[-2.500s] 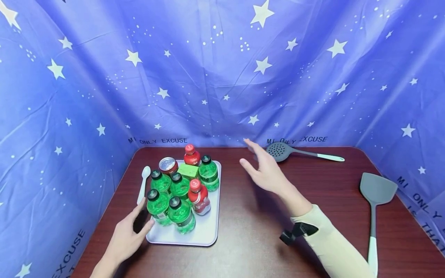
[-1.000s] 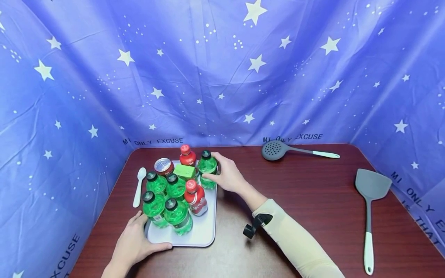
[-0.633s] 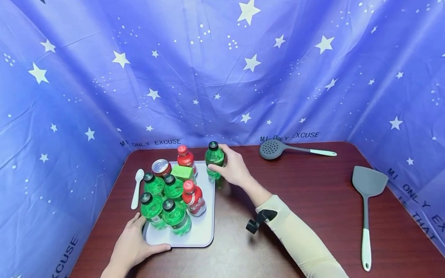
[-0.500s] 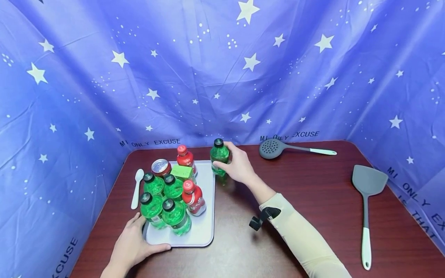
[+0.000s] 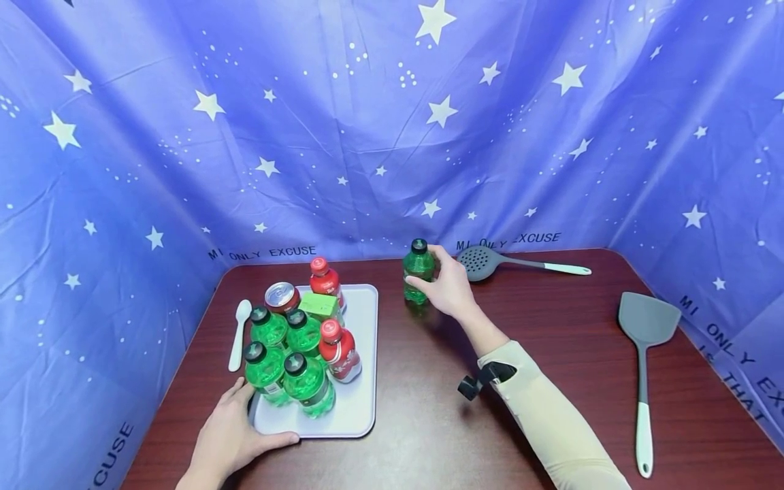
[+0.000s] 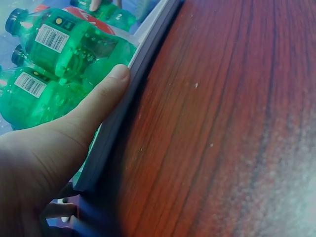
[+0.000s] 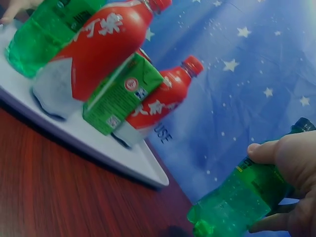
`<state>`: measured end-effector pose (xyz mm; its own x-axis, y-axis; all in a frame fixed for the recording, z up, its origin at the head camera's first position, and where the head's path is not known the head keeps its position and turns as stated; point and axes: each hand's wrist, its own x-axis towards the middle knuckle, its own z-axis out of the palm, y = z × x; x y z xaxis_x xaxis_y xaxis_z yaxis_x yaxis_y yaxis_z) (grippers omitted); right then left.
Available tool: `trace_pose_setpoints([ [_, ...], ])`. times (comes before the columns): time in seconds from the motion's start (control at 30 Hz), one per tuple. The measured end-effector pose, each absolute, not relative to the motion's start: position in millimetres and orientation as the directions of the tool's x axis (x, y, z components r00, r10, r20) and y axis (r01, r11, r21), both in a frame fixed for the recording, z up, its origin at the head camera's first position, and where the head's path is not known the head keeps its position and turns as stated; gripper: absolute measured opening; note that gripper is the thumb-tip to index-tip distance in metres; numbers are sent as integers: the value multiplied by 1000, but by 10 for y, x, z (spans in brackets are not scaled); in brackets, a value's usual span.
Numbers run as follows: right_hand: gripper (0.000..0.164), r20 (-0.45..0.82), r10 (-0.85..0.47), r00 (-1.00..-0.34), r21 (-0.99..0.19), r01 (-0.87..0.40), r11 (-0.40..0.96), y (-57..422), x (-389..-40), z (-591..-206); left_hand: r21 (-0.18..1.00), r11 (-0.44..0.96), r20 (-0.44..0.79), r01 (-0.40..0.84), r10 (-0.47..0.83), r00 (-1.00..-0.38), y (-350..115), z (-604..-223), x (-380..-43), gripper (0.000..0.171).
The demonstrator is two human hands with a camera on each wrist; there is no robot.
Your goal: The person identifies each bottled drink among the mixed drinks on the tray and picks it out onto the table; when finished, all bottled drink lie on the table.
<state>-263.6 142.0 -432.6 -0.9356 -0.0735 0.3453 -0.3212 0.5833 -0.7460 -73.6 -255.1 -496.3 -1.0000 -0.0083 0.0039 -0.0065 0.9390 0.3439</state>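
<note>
While right grip (image 5: pixel 450 286) clasps green bottle (image 5: pixel 417 264), partly hiding it, left grip (image 5: pixel 229 435) holds tray (image 5: pixel 365 391)

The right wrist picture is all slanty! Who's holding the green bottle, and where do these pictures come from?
A person, not a robot! One camera sits on their head, looking down at the table. Each wrist wears a little camera too, so its picture tilts. The right hand grips the green bottle, away from the tray. The left hand holds the tray's corner. On it are four more green bottles, two red bottles, a can and a green carton. Around it lie a white spoon, a skimmer and a spatula.
</note>
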Motion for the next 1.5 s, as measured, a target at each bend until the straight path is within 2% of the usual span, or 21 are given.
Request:
trace_pose_setpoints([
  [0.23, 65, 320, -36, -947, -767, -282, 577, 1629, -2646, -4393, 339, 940, -8, -18, -17, -1000, -2553, -4965, -745, 145],
  [0.43, 66, 313, -21, -949, -739, -258, 623, 1731, -2623, -4410, 333, 942, -35, -41, -31, -999, -2556, -4947, -743, 146],
  [0.77, 68, 291, 0, -957, -736, -224, 639, 1820, -2596, -4465, 347, 937, -20, -36, -31, -999, -2550, -4988, -732, 145],
  [1.1, 70, 332, -20, -943, -697, -260, 668, 2013, -2635, -4482, 378, 926, 21, -19, -29, -999, -2447, -5044, -849, 144],
  [1.23, 70, 323, -45, -945, -696, -269, 666, 2011, -2653, -4517, 371, 928, -1, -38, -41, -999, -2478, -5019, -830, 145],
  [1.5, 93, 207, -88, -975, -762, -216, 610, 1974, -2665, -4450, 349, 935, -44, -60, -48, -998, -2567, -4967, -759, 148],
])
